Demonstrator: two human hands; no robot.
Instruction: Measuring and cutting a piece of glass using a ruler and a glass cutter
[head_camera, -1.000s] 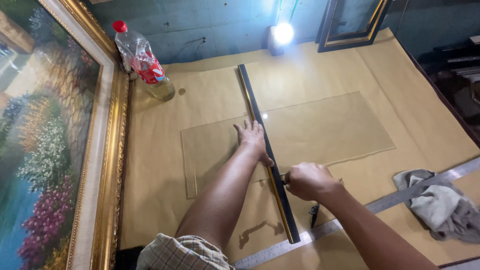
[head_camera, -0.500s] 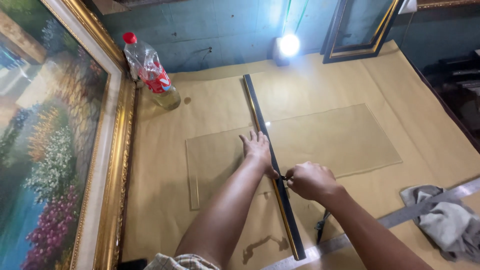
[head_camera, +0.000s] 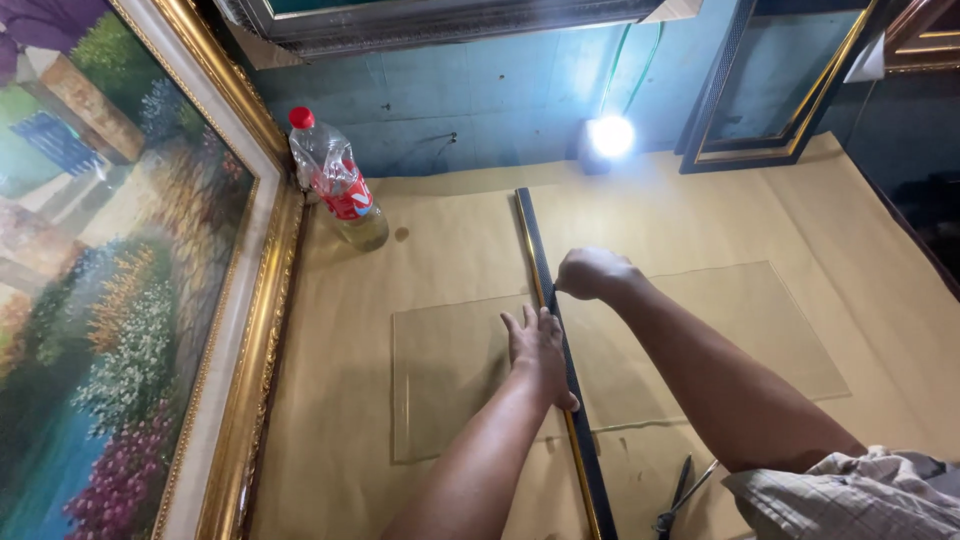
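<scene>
The glass sheet (head_camera: 690, 340) lies flat on brown paper (head_camera: 450, 240). Left hand (head_camera: 538, 345) presses open-palmed on the black straightedge (head_camera: 545, 300); right hand (head_camera: 592, 272) is fisted at the far edge. Thin, brittle, slippery, I'd guess: support by its edges.

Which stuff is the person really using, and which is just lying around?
In use: left hand pressing the straightedge onto the glass sheet; right hand closed at the straightedge's far side.
Lying about: bottle, painting, lamp, pliers, empty frame.
</scene>
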